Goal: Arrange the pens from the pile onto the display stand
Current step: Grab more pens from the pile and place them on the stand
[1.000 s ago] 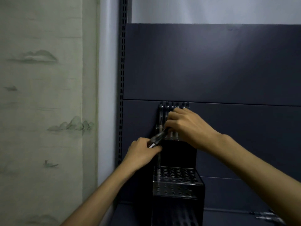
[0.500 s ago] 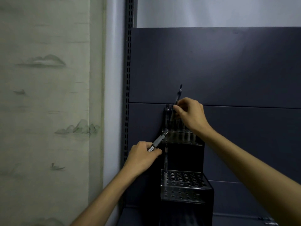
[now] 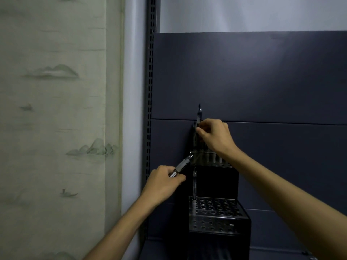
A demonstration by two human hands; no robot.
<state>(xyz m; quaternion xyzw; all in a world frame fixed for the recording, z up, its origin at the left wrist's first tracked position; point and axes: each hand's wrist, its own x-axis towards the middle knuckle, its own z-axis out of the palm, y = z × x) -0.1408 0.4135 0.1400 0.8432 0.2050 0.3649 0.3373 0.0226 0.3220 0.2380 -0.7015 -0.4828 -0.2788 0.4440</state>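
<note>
A black stepped display stand [image 3: 216, 182] with clear perforated pen racks stands against the dark back panel. Its upper rack [image 3: 208, 159] holds several upright pens; the lower rack [image 3: 212, 212] holds one upright pen [image 3: 194, 184] at its far left corner. My right hand [image 3: 216, 136] pinches a dark pen [image 3: 198, 119] held upright above the upper rack's left end. My left hand [image 3: 163, 182] grips another pen [image 3: 181, 165], tilted up and to the right, its tip near the upper rack's left corner.
The dark shelf back panel [image 3: 253, 76] fills the right side. A slotted metal upright [image 3: 150, 91] runs down its left edge. A pale wall hanging with painted hills [image 3: 56, 109] lies to the left. Loose pens show faintly at the bottom right corner [image 3: 308, 253].
My right hand has lifted a pen up out of the upper rack's row and turned it upright. My left hand stayed put with its tilted pen. The camera view shifted slightly.
</note>
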